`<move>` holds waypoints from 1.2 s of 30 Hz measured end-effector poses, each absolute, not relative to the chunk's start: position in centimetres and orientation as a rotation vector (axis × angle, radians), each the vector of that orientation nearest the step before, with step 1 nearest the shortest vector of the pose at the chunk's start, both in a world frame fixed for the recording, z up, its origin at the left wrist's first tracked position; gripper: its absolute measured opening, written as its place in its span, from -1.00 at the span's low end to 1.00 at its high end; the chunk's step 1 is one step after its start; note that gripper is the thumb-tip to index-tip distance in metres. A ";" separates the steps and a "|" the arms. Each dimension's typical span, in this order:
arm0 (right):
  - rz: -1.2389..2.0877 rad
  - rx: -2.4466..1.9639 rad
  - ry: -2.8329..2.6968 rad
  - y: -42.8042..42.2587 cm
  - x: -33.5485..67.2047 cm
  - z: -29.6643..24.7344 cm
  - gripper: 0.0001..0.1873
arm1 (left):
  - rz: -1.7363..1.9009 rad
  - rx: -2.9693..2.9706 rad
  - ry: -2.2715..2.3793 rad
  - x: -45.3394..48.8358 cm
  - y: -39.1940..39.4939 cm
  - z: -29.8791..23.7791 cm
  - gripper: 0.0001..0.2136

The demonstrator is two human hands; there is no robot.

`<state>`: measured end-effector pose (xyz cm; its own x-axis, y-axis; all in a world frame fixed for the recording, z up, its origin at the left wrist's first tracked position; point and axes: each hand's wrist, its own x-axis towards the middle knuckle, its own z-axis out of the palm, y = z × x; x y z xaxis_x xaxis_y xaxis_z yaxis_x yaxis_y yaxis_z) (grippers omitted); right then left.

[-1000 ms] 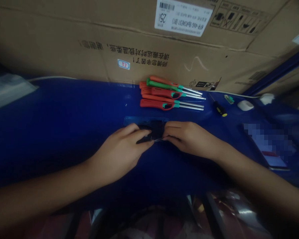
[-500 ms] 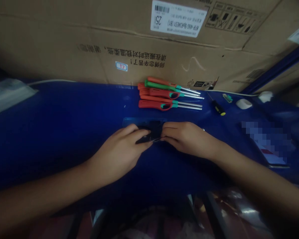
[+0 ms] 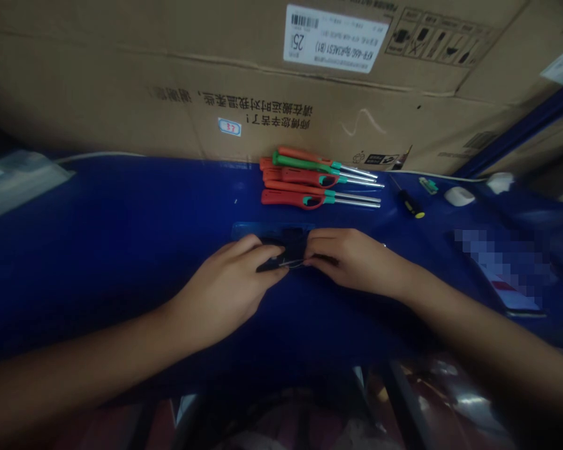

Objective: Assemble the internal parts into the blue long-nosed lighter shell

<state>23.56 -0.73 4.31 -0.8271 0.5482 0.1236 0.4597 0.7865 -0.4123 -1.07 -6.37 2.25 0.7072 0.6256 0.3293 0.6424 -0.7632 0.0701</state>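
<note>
Centre of frame: the bare left hand [image 3: 229,287] grasps a small black object [image 3: 269,263], its form partly hidden; the bare right hand [image 3: 351,257] apparently pinches a thin, pale, wire-like strand [image 3: 296,265]. Above lie red-handled, metal-barrelled lighters [image 3: 284,197].

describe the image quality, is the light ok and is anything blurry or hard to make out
Head view: dim overall, though bold print on the cardboard box stays legible; head view: between left hand and right hand, the dark object nearly merges with shadow, a thin strand showing paler; head view: clear packet at left looks soft.
</note>
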 end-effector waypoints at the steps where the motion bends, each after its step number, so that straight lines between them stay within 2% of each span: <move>1: 0.565 -0.777 -2.732 -0.7 23.6 4.4 -0.86 | -0.523 -2.857 -1.067 -1.1 -6.4 2.3 -0.66; 11: 0.835 -0.686 -2.736 -0.3 24.7 5.5 -0.81 | -0.565 -2.868 -1.081 -1.6 -6.0 1.9 -0.65; 18: 0.749 -0.598 -2.700 -0.2 24.7 5.4 -0.85 | -0.636 -2.870 -1.060 -1.9 -5.7 1.7 -0.68; 22: 0.433 -0.610 -2.546 1.5 25.7 4.6 -0.82 | -0.632 -2.864 -1.073 -1.9 -5.6 1.8 -0.70; 27: -0.060 -1.087 -2.383 4.5 28.7 4.7 -0.70 | -0.654 -2.865 -1.065 -1.9 -5.5 1.9 -0.70; 32: -0.167 -1.670 -2.146 7.4 32.5 5.3 -0.56 | -0.665 -2.863 -1.035 -1.8 -5.4 1.8 -0.69; 36: -0.231 -1.909 -1.925 9.9 36.2 4.0 -0.58 | -0.672 -2.861 -1.018 -1.8 -5.2 1.9 -0.68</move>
